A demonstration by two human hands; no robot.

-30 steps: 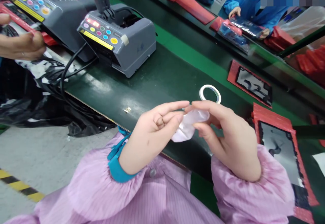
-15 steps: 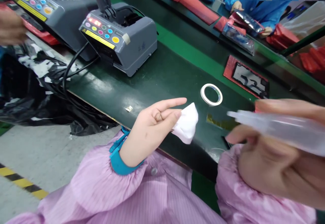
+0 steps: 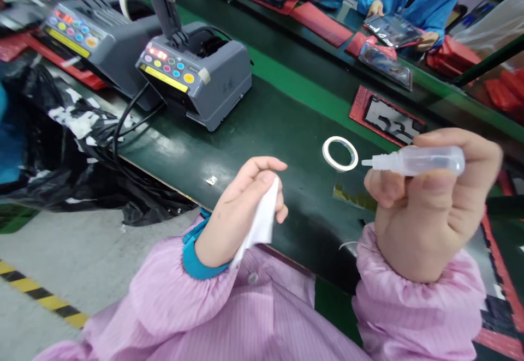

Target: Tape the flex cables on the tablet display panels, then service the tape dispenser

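Pink striped smock (image 3: 196, 323) (gathered cuffs (image 3: 409, 291)), teal wristband (image 3: 201, 265).

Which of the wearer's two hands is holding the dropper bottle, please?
The right hand holds the translucent dropper bottle, nozzle pointing left; the left hand instead holds a white cloth.

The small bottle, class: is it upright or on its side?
On its side: the bottle lies roughly level in the right hand, its nozzle pointing toward the person's left.
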